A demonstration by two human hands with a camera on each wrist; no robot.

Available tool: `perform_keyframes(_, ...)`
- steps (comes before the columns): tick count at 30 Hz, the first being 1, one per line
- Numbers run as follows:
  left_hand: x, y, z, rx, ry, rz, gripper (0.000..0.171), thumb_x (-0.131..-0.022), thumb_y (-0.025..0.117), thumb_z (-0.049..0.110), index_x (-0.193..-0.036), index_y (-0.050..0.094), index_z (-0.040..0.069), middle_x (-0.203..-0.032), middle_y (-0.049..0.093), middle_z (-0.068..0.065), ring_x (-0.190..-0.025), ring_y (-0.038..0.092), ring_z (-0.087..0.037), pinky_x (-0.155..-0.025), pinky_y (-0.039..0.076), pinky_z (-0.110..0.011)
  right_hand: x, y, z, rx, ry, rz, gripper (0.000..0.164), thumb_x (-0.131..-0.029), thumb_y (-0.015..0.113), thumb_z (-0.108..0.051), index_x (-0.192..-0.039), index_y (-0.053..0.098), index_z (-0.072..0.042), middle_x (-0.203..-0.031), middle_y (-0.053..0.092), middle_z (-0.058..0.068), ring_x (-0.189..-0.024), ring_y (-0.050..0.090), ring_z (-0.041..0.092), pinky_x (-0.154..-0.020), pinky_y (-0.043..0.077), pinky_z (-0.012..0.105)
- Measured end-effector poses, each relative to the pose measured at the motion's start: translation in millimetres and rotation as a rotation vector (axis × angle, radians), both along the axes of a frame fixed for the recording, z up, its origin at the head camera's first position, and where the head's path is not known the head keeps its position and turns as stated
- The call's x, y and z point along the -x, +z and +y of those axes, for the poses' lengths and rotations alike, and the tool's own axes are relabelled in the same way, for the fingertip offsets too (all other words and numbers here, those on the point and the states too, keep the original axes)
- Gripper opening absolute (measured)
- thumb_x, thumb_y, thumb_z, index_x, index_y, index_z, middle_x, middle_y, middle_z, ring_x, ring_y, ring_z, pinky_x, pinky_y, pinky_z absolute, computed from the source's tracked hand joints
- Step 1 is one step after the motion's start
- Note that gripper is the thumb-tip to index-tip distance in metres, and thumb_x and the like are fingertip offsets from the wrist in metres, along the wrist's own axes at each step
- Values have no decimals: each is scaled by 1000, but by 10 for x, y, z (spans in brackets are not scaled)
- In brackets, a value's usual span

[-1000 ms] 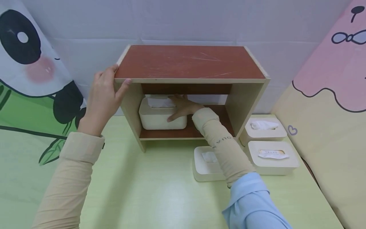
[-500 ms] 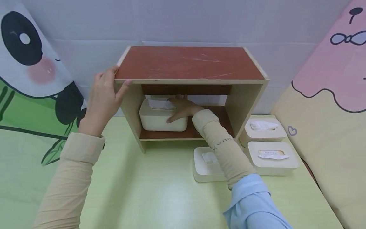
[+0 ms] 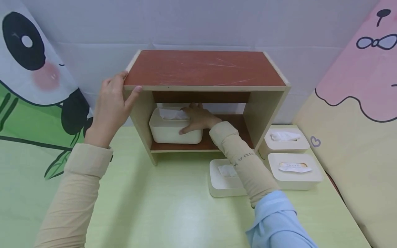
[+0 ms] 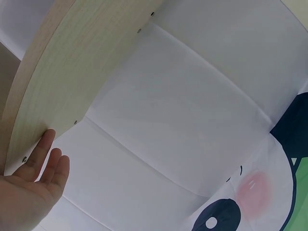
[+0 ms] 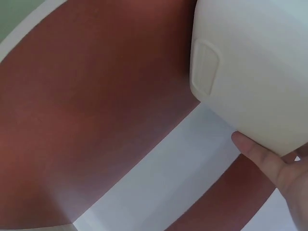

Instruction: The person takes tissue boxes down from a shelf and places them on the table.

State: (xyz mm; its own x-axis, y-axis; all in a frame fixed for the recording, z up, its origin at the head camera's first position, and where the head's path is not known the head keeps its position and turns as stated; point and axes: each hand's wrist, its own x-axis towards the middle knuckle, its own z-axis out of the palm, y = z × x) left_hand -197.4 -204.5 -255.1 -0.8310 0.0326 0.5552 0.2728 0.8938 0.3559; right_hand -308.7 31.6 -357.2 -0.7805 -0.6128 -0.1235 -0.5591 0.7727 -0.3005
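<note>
In the head view a white tissue box (image 3: 175, 132) stands on the lower board of a small wooden shelf unit (image 3: 204, 67), at the left inside. My right hand (image 3: 198, 119) grips its right end, thumb on the front and fingers over the top. The right wrist view shows one finger of the right hand (image 5: 272, 166) along the edge of the tissue box (image 5: 250, 72). At the unit's top left corner my left hand (image 3: 111, 106) holds on, thumb across the front edge. In the left wrist view, the left hand (image 4: 38, 187) has its index finger against the outer side panel (image 4: 72, 62).
Three more white tissue boxes stand on the pale green table (image 3: 167, 206): a front one (image 3: 224, 181) partly behind the right forearm, a right one (image 3: 294, 172), and a rear one (image 3: 283, 139) beside the unit. Cartoon-printed cloth (image 3: 40, 86) hangs around.
The tissue box in the unit has slid slightly toward the front edge of its board, with my right hand on it. The left hand stays at the corner.
</note>
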Motion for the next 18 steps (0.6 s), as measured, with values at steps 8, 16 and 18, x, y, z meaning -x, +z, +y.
perform_keyframes(8,-10,9,6,-9,3,-12,68,-92,42,51,-141,31,5,-137,43,-18,-123,36,-38,-99,34,-53,-66,-6,24,2,-12,23,102,-61,65,-71,-144,25,-27,-151,17,8,-135,17,37,-98,35,54)
perform_keyframes(16,-8,9,8,-9,2,-6,69,-92,42,52,-140,32,4,-137,44,-18,-122,37,-38,-98,34,-53,-126,-12,58,7,23,93,100,-60,63,-73,-142,30,-27,-144,29,5,-125,29,30,-90,41,48)
perform_keyframes(18,-8,8,7,-10,1,-7,69,-91,41,52,-141,32,5,-137,44,-18,-122,36,-38,-98,35,-54,-128,-29,67,10,27,115,100,-60,63,-74,-142,31,-27,-141,31,4,-121,32,28,-87,43,46)
